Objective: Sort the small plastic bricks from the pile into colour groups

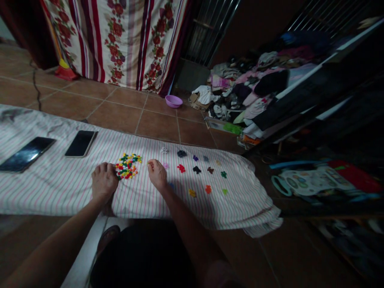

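A mixed pile of small bead-like pieces (128,166) in yellow, red, green and white lies on the striped cloth. My left hand (104,180) rests on the cloth at the pile's left edge, palm down, fingers slightly bent and apart, with no held object visible. Just right of the pile, my right hand (157,174) is closed in a pinch, a tiny yellowish piece showing at the fingertips. Single-colour groups spread to its right, among them red pieces (181,168), black pieces (197,170), orange pieces (208,189) and yellow pieces (192,193). My right hand and forearm partly cover pink and blue pieces.
Two dark-screened devices, a phone (81,143) and a larger one (26,154), lie left on the striped cloth (60,188). Beyond the cloth's far edge, a purple basin (174,101) sits on the tiled floor. Clothes (240,88) are heaped at the back right.
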{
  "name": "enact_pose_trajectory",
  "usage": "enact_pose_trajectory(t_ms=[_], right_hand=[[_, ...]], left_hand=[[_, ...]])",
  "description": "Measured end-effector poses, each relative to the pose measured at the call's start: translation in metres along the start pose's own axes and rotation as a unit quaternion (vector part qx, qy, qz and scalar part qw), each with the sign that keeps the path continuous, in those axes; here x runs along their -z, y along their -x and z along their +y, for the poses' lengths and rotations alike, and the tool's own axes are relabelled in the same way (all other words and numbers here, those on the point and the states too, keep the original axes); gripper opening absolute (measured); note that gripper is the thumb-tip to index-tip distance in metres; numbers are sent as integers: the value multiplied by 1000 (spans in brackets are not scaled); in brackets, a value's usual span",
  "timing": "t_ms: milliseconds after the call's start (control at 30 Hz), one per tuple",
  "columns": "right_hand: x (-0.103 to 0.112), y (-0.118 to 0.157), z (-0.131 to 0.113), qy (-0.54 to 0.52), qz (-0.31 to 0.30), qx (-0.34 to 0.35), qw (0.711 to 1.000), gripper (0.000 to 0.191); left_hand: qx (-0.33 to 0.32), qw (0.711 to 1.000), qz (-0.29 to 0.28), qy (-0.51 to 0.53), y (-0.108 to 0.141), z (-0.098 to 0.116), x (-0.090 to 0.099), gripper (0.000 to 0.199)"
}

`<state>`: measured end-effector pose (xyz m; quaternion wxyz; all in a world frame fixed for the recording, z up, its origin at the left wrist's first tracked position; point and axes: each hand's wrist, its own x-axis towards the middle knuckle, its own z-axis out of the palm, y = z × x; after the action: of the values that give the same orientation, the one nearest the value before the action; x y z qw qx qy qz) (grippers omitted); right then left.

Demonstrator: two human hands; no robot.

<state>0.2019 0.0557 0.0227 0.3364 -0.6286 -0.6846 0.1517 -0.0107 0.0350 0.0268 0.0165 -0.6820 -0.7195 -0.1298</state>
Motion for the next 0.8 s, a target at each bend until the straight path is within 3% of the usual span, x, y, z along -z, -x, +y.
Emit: enact_pose_trajectory(t_ms=[400,800], right_hand=[[77,47,64,-27,156,-67,985,17],[169,112,158,85,255,-149,952,30]], left_hand=[[0,1000,2,-4,2,4,9,34],[-11,1000,2,-3,4,4,10,37]])
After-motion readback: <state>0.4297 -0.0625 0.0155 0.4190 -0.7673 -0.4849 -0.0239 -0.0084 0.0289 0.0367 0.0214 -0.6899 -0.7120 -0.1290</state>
